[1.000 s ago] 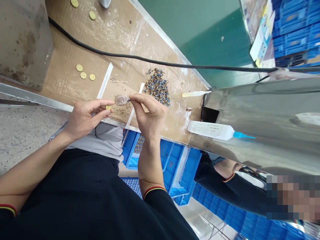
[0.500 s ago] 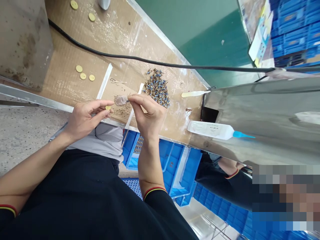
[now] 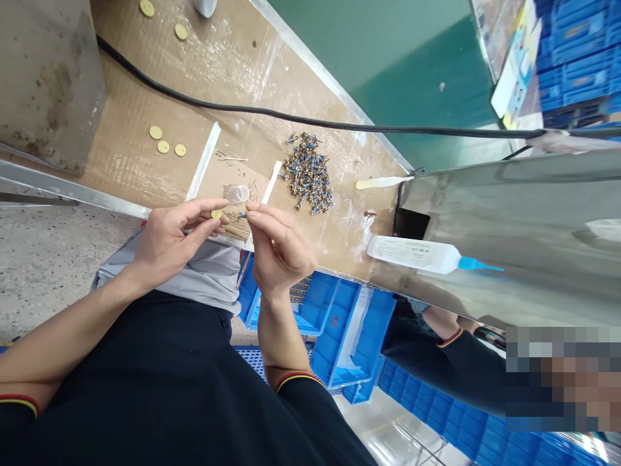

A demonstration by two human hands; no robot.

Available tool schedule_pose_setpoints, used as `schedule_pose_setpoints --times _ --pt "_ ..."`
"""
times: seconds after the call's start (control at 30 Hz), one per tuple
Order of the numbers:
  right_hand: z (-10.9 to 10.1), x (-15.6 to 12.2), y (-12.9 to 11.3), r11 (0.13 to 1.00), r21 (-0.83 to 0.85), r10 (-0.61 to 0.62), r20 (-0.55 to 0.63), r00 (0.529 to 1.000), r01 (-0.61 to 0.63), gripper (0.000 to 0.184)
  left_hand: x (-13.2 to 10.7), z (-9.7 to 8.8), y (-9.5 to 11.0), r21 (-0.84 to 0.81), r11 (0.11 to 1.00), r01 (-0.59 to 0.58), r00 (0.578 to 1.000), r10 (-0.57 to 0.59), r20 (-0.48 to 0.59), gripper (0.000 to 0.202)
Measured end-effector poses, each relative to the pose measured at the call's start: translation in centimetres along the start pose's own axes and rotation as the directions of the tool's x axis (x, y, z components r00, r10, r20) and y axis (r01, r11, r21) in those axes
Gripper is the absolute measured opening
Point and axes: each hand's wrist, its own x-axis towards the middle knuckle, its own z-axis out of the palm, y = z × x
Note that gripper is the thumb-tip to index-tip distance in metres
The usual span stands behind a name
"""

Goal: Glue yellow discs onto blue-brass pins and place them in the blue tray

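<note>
Between the thumb and fingers of my left hand (image 3: 177, 236) is a small round yellow disc (image 3: 216, 213). My right hand (image 3: 281, 243) pinches a small part with a blue end (image 3: 242, 215), held just to the right of the disc and apart from it. A small clear plastic cup (image 3: 237, 194) sits on the cardboard-covered bench just beyond my fingertips. Up and to the right of my right hand lies a heap of small blue-and-brass parts (image 3: 309, 171).
Several yellow discs (image 3: 163, 147) lie at the left. A black cable (image 3: 252, 110) crosses the bench. At right are a white bottle with a blue nozzle (image 3: 412, 252) and a pale stick (image 3: 383, 183). Blue bins (image 3: 334, 323) stand below the bench edge; a co-worker's arm (image 3: 439, 323) shows at lower right.
My right hand has drawn back from the clear cup towards me, bringing the blue-ended part close to the disc. My left hand has shifted slightly right, still holding the disc.
</note>
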Motion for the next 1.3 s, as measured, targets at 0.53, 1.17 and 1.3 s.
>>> schedule_pose_setpoints --times 0.53,1.17,1.3 --pt "1.8 -0.8 -1.1 0.999 0.029 0.024 0.001 1.000 -0.024 0.023 -0.7 0.3 0.7 0.003 1.000 -0.025 1.000 0.025 -0.001 0.033" --pt "1.6 -0.8 -1.2 0.992 -0.005 -0.128 0.000 0.992 0.128 0.044 -1.5 0.3 0.9 0.325 0.926 -0.193 0.977 0.211 -0.020 0.037" --pt "1.7 -1.4 -0.9 0.993 0.002 -0.117 -0.002 0.993 0.117 0.048 -1.7 0.4 1.2 0.405 0.890 -0.210 0.974 0.227 0.006 0.039"
